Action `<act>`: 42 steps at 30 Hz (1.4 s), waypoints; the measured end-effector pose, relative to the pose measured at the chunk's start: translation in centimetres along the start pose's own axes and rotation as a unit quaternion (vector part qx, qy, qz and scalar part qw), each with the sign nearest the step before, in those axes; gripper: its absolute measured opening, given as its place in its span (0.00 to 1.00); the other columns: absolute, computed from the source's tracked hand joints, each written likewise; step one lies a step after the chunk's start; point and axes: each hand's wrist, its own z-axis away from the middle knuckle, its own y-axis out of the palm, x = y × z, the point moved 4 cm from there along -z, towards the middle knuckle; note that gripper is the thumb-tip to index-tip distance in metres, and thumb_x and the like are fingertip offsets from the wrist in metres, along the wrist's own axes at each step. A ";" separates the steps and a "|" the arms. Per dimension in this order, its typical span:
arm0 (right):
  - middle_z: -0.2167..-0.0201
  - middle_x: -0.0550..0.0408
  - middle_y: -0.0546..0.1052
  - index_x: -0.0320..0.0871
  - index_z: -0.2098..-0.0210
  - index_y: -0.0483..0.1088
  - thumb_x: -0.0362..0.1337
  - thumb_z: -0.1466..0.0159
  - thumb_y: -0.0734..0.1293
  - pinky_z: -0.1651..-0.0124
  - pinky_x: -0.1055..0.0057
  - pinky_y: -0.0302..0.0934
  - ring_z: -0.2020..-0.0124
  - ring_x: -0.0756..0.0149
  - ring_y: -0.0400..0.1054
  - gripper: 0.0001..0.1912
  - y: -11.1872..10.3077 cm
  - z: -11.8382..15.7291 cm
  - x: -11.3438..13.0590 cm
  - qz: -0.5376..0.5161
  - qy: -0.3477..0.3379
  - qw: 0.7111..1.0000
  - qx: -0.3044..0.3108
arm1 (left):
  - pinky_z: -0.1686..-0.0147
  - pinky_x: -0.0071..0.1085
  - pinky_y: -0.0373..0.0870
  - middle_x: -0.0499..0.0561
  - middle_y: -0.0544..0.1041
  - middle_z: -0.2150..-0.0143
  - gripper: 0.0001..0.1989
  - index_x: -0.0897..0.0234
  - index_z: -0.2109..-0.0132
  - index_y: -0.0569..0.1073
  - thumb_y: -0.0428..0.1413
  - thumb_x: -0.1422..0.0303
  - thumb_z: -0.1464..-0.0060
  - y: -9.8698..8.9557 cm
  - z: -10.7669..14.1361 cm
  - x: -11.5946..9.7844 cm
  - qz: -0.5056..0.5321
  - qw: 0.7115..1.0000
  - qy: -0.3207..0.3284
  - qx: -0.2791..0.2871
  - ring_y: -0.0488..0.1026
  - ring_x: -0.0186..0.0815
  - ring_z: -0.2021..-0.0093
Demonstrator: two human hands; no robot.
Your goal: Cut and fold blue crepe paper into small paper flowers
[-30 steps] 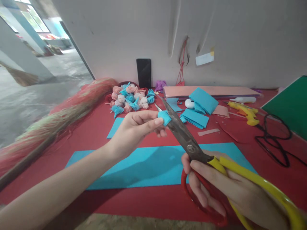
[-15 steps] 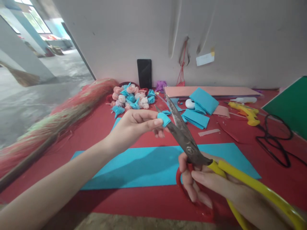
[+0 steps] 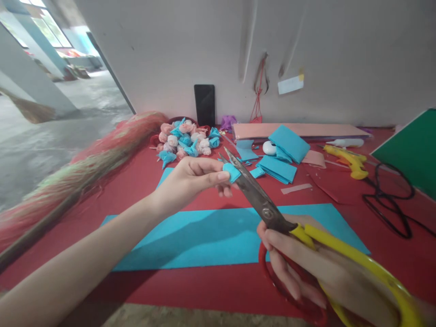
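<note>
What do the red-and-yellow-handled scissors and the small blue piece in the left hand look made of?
Scissors: blades likely steel, dull grey and stained; handles probably plastic, glossy with highlights. Blue piece: probably paper, matte, crisp-edged; possibly thin cloth.

Dark phone upright by the pale wall, white label on it, green board far right.

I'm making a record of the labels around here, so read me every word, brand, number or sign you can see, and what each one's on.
No word, brand, number or sign can be read here.
White slip on the grey panel: any writing is too blurred to read.
Scissors: any marking near the pivot is too blurred to read.
Yellow glue gun: nothing legible.
Black phone: dark, no text visible.
</note>
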 end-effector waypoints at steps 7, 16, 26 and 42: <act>0.86 0.62 0.66 0.42 0.67 0.59 0.51 0.42 0.63 0.87 0.80 0.45 0.90 0.79 0.51 0.18 0.6 -0.8 -0.8 -0.101 -0.041 0.994 0.021 | 0.73 0.18 0.67 0.47 0.77 0.77 0.06 0.65 0.70 0.79 0.60 0.68 0.49 -0.2 -0.3 0.2 0.026 0.999 -0.007 0.021 0.71 0.25 0.76; 0.84 0.62 0.66 0.41 0.66 0.57 0.47 0.44 0.61 0.84 0.79 0.47 0.88 0.78 0.52 0.15 0.7 -1.1 -0.7 -0.084 -0.034 0.995 0.035 | 0.73 0.19 0.67 0.49 0.78 0.77 0.07 0.66 0.69 0.80 0.61 0.66 0.51 -0.6 -0.4 1.3 0.046 0.998 -0.038 0.018 0.71 0.26 0.76; 0.82 0.62 0.67 0.43 0.66 0.56 0.38 0.56 0.60 0.83 0.80 0.48 0.87 0.79 0.52 0.16 0.4 -1.5 -0.9 -0.098 -0.048 0.993 0.046 | 0.71 0.21 0.68 0.48 0.79 0.76 0.08 0.64 0.72 0.80 0.62 0.64 0.52 -0.3 -0.5 1.8 0.075 0.997 -0.023 0.022 0.72 0.27 0.75; 0.88 0.64 0.62 0.42 0.68 0.57 0.45 0.38 0.59 0.86 0.82 0.43 0.88 0.79 0.47 0.12 0.3 -0.4 -0.8 0.009 -0.030 0.999 -0.022 | 0.65 0.25 0.73 0.49 0.80 0.73 0.08 0.62 0.71 0.80 0.58 0.68 0.47 -1.0 -0.1 0.5 -0.090 0.994 0.011 0.056 0.76 0.32 0.71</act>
